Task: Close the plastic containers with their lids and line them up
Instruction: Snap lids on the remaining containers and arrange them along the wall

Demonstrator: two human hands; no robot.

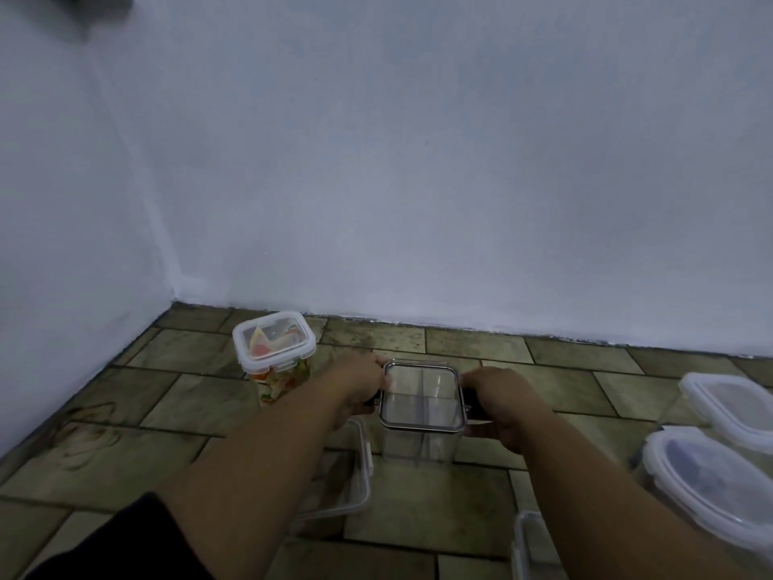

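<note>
A clear square container (420, 416) with a dark-rimmed lid on top stands on the tiled floor in the middle. My left hand (359, 385) grips its left side at a dark latch, and my right hand (500, 401) grips its right side at the other latch. Behind it to the left stands a lidded container (274, 349) holding colourful pieces. A loose clear lid (353, 475) lies on the floor under my left forearm. Two containers with white-rimmed lids sit at the right edge, one nearer (711, 487) and one farther (730, 403).
A white wall (418, 182) runs along the back and left, meeting in a corner behind the lidded container. Part of another clear plastic piece (529, 542) shows at the bottom right, partly hidden by my right forearm.
</note>
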